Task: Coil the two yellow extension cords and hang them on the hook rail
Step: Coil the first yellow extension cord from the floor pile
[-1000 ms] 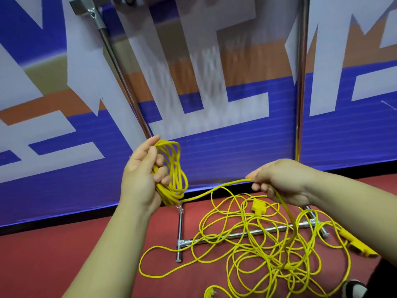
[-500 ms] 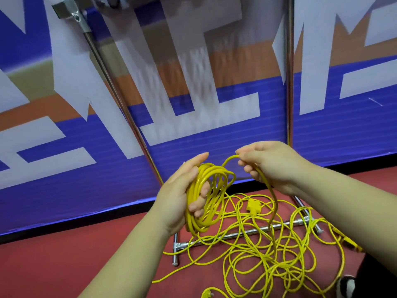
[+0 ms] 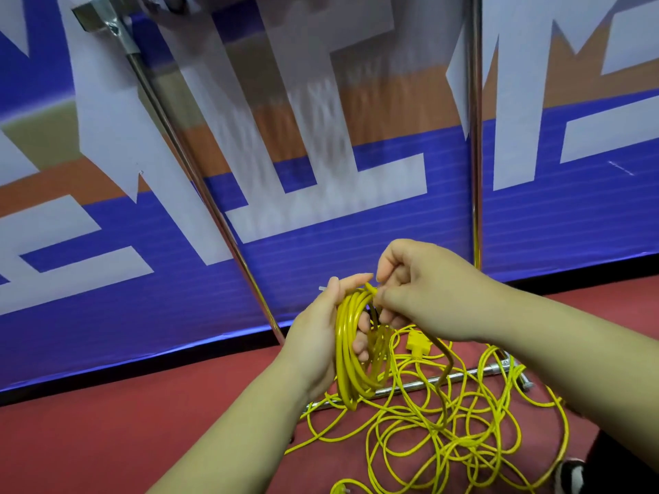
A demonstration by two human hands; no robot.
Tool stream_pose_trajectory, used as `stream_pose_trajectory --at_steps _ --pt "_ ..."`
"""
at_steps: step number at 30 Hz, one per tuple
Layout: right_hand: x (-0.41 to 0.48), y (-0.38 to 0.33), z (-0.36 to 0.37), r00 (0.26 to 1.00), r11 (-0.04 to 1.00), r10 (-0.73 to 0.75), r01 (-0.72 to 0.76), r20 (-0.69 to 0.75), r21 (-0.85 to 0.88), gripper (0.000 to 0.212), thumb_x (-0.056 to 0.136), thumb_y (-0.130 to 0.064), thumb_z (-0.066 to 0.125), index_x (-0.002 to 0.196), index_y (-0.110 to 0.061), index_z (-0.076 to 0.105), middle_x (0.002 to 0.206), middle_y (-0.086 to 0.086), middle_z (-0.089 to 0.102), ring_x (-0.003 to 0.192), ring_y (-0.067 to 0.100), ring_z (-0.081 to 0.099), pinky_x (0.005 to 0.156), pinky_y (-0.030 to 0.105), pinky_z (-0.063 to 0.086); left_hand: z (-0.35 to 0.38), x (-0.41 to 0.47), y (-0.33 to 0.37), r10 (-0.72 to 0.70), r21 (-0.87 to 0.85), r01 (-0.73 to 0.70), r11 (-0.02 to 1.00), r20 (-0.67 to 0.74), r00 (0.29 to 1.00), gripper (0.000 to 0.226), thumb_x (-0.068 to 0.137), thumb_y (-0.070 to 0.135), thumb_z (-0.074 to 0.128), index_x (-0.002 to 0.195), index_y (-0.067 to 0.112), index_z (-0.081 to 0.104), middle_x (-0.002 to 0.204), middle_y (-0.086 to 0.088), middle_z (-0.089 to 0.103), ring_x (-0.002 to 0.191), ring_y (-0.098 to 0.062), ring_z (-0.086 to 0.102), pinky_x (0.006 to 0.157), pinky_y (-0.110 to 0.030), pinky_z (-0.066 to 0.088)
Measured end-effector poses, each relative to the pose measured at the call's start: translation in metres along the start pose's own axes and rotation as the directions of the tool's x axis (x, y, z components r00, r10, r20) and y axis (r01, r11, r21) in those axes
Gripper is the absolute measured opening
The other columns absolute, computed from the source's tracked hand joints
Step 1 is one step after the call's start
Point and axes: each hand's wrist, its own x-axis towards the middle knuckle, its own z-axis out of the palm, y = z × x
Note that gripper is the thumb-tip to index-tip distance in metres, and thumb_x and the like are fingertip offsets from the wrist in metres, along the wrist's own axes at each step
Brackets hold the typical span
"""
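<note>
A tight oval coil (image 3: pixel 351 354) of smooth, glossy yellow cord is gripped in the left hand (image 3: pixel 317 336), whose fingers are curled through its loops. The strand at the coil's top is pinched by the curled fingers of the right hand (image 3: pixel 424 297). Below, a loose tangle (image 3: pixel 463 429) of thin yellow loops is spread on the matte red floor (image 3: pixel 107 440), across a chrome base bar (image 3: pixel 460 376). A blocky yellow plug (image 3: pixel 417 345) is seen just under the right hand.
</note>
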Motion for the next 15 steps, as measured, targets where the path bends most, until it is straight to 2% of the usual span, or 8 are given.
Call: stream_pose_trajectory --at_steps 3,7,9,12,15 --pt "-0.0015 -0.0012 0.0017 1.0 1.0 0.002 -0.001 0.019 -0.03 0.015 0.089 -0.002 0.059 0.091 -0.015 0.052 0.068 -0.001 0.074 0.06 0.015 0.072 0.061 0.029 0.058 0.002 0.0034 -0.0018 0.048 0.012 -0.047 0.999 -0.062 0.997 0.044 0.106 0.039 0.034 0.129 0.013 0.063 0.072 -0.011 0.05 0.051 -0.017 0.04 0.05 -0.03 0.04" --pt "-0.0024 -0.0042 0.0015 1.0 1.0 0.007 -0.007 0.02 0.001 0.016 0.089 0.001 0.059 0.088 -0.012 0.049 0.065 -0.003 0.074 0.055 0.012 0.07 0.05 0.019 0.049 0.0045 0.0065 -0.0038 0.113 0.056 -0.108 0.993 -0.104 0.988 0.038 0.107 0.031 0.038 0.124 0.017 0.068 0.073 -0.011 0.05 0.054 -0.017 0.041 0.053 -0.031 0.04" --pt "-0.003 -0.0055 0.0011 1.0 1.0 0.012 -0.013 0.026 0.017 0.018 0.089 0.002 0.06 0.087 -0.011 0.048 0.065 0.001 0.074 0.055 0.015 0.071 0.052 0.022 0.053 0.0067 0.0063 -0.0041 0.129 0.074 -0.121 0.99 -0.102 0.986 0.036 0.107 0.03 0.039 0.122 0.021 0.07 0.073 -0.01 0.052 0.056 -0.017 0.044 0.054 -0.03 0.041" --pt "-0.0047 -0.0072 0.0017 0.999 0.999 0.017 -0.019 0.038 0.046 0.019 0.088 0.001 0.062 0.087 -0.01 0.047 0.067 0.007 0.074 0.059 0.022 0.073 0.062 0.037 0.061 0.0094 0.0067 -0.0045 0.142 0.097 -0.132 0.987 -0.115 0.983 0.036 0.108 0.029 0.037 0.112 0.024 0.073 0.072 -0.009 0.057 0.06 -0.018 0.048 0.058 -0.031 0.042" --pt "-0.0075 -0.0089 0.0028 0.999 1.0 0.014 -0.015 0.048 0.027 0.019 0.09 -0.002 0.063 0.086 -0.011 0.047 0.064 0.003 0.074 0.06 0.022 0.073 0.065 0.042 0.063 0.009 0.0108 -0.0057 0.155 0.055 -0.148 0.987 -0.169 0.973 0.033 0.102 0.037 0.044 0.108 0.02 0.071 0.07 -0.011 0.051 0.069 -0.031 0.044 0.07 -0.047 0.041"
